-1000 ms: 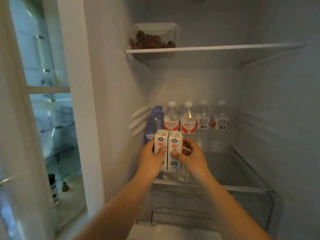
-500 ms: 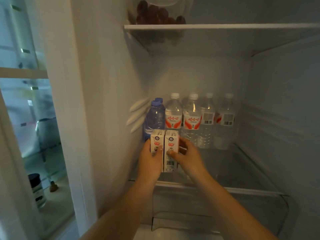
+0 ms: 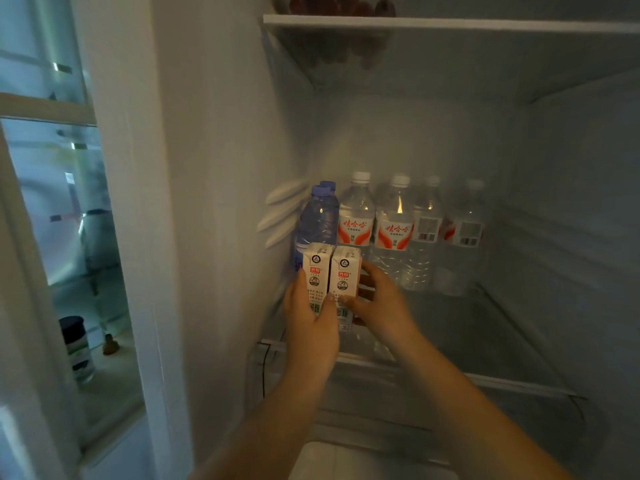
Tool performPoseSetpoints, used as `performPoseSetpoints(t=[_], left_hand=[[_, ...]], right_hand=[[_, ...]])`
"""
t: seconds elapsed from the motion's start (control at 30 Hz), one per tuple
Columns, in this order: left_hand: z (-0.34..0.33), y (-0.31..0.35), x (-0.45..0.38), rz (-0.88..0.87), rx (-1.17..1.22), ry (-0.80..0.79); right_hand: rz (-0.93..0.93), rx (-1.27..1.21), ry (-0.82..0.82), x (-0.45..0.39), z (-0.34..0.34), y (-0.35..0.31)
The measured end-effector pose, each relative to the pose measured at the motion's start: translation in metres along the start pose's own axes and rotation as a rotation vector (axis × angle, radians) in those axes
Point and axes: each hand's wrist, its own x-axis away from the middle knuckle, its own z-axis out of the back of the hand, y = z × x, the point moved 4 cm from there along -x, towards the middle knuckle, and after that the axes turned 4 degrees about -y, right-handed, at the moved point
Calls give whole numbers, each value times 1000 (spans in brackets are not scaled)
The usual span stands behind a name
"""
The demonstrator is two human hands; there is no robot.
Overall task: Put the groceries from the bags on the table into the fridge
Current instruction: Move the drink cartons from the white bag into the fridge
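Observation:
Two small white milk cartons stand side by side at the front left of the fridge's glass shelf [image 3: 485,327]. My left hand [image 3: 310,320] grips the left carton [image 3: 316,271], thumb across its front. My right hand [image 3: 377,303] holds the right carton [image 3: 344,275], fingers curled round its right side. Behind them stand a blue bottle [image 3: 318,216] and a row of clear water bottles [image 3: 394,230] with red-and-white labels.
An upper shelf [image 3: 450,26] carries a clear box of dark fruit [image 3: 346,5], mostly cut off. A drawer [image 3: 450,410] sits under the glass shelf. The open fridge door at left holds a dark-lidded jar [image 3: 78,348] and a small bottle [image 3: 110,344]. The shelf's right half is bare.
The view has tilted down and moved closer. Both hands with the two cartons have shifted slightly left and deeper, closer to the blue bottle.

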Motion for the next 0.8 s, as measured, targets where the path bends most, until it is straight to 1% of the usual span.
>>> performPoseSetpoints(t=[0.13,0.23,0.43,0.7,0.8], left_hand=[[2,-1,-11,-30,-1,65],[3,-3,-19,-4,-5,107],[8,-3,-28,-14,-54,167],[11,-2,-30,-21,-66,214],[12,-3,-31,-54,-86,197]], right_hand=[[-2,-10,-3,-6,-5,-2],[12,-7,-14,-12,-11,-4],[5,10,-28,-24,-18,-7],[22,2,-37,-31,-26,-10],[43,0,-37,-31,-27,-11]])
